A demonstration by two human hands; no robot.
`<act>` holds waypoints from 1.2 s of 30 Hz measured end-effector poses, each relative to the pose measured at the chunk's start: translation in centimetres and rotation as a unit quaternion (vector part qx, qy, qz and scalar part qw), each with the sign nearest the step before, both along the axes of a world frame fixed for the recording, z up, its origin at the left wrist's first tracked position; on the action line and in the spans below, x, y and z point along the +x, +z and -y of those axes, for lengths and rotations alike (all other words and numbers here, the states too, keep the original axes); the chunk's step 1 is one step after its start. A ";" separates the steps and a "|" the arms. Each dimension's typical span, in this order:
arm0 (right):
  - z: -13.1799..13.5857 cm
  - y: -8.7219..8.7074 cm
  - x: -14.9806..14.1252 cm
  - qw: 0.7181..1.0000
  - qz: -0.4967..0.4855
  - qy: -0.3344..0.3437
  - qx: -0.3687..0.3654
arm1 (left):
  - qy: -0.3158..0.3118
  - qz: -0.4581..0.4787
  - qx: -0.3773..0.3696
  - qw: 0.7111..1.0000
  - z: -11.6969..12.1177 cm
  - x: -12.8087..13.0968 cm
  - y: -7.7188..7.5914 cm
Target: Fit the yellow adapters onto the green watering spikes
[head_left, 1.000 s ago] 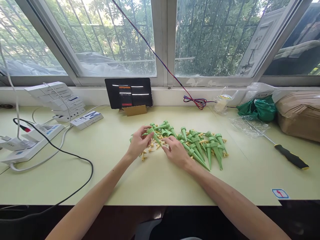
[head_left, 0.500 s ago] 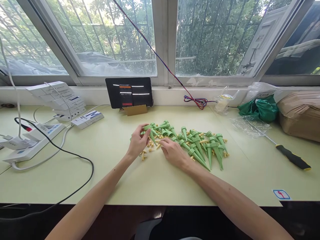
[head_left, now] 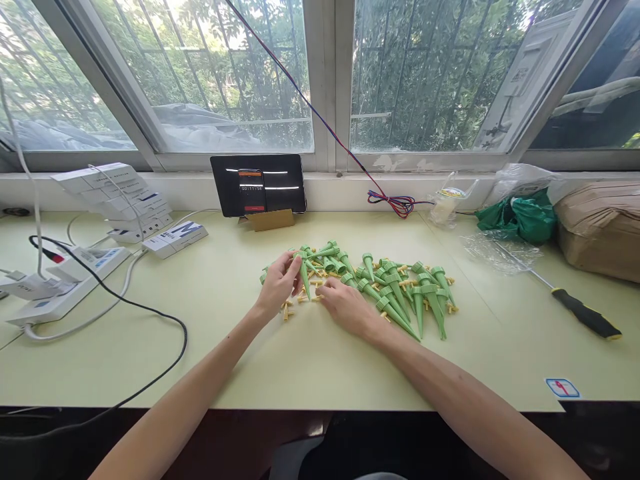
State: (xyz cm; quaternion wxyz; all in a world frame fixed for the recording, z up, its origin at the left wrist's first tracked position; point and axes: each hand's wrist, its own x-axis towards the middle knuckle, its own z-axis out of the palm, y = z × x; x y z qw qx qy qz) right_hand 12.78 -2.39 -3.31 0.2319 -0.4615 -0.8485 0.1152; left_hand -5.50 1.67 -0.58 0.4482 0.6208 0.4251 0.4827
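My left hand (head_left: 274,285) is closed around the cap end of a green plastic watering spike (head_left: 305,279), its narrow tip slanting down toward me. Just right of it, my right hand (head_left: 345,307) is low at the tabletop, fingers curled in a pinch at a small yellow T-shaped valve (head_left: 315,299); the fingers partly cover it. Loose yellow valves (head_left: 286,311) lie scattered beneath and between both hands. Beyond and right of my right hand spreads a heap of green spikes (head_left: 395,287), several with yellow valves at their caps.
A tablet (head_left: 259,187) with a timer leans on a cardboard stand at the back. To the left are white boxes (head_left: 175,239), a power strip (head_left: 70,287) and a black cable (head_left: 165,319). A screwdriver (head_left: 587,315), green bag (head_left: 520,215) and brown package (head_left: 600,230) lie right.
The green spike in my left hand has turned a little more upright, its tip lower. My right hand has shifted slightly left, its fingertips at a yellow valve.
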 end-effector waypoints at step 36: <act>-0.5 0.1 0.4 0.957 -0.271 -0.077 0.064 | -0.081 -0.050 -0.041 0.995 0.8 0.6 0.1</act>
